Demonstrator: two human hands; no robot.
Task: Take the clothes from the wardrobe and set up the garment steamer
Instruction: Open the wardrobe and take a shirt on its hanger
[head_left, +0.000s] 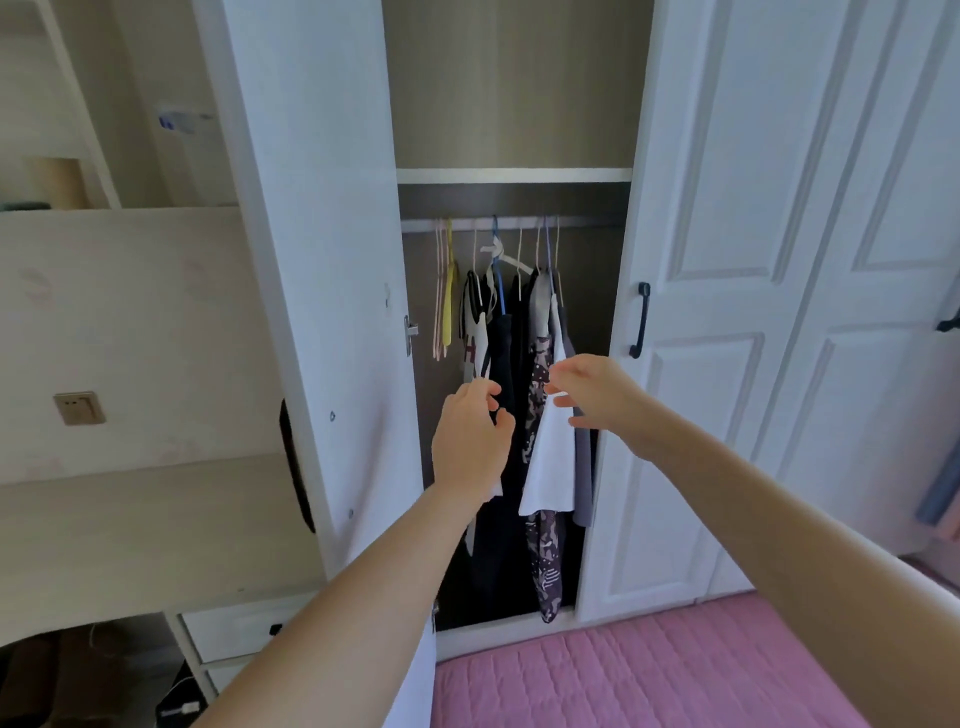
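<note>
My left hand (470, 434) pinches the white tee's (480, 332) dark trim; my right hand (589, 392), fingers loose, parts the white garment (550, 457) hanging in the wardrobe (514, 175). Better to lift by the hangers.

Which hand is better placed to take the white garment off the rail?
The right hand, probably. Its fingers already touch the white garment, while the left hand is beside the dark clothes further left, pinching another piece of fabric.
</note>
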